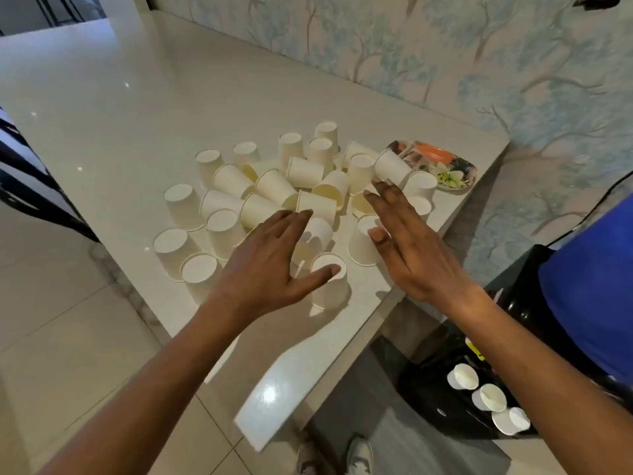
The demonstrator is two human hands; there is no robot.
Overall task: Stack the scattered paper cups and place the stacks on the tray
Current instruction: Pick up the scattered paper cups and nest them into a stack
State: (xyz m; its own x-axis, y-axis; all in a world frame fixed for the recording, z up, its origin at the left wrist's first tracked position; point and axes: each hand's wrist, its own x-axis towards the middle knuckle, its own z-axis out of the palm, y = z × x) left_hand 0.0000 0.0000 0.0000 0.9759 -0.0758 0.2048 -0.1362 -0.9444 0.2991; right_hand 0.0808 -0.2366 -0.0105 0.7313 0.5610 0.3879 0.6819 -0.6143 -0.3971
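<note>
Several white paper cups (236, 186) lie scattered on the white table (144, 108), some upside down, some on their sides. A flower-patterned tray (455, 173) sits at the table's far right corner, with one cup (392, 166) leaning over its near edge. My left hand (270, 258) hovers flat over the near cups with fingers spread, its thumb over an upside-down cup (330, 282). My right hand (407, 245) is spread too, thumb touching another upside-down cup (363, 245), fingertips near the leaning cup. Neither hand holds anything.
A wall with tree wallpaper (445, 63) runs behind the table. On the floor at right stands a black appliance (455, 382) with three small white cups (489, 397) on it, beside a blue object (589, 296). Tiled floor (68, 337) lies to the left. Shoes (356, 457) show below.
</note>
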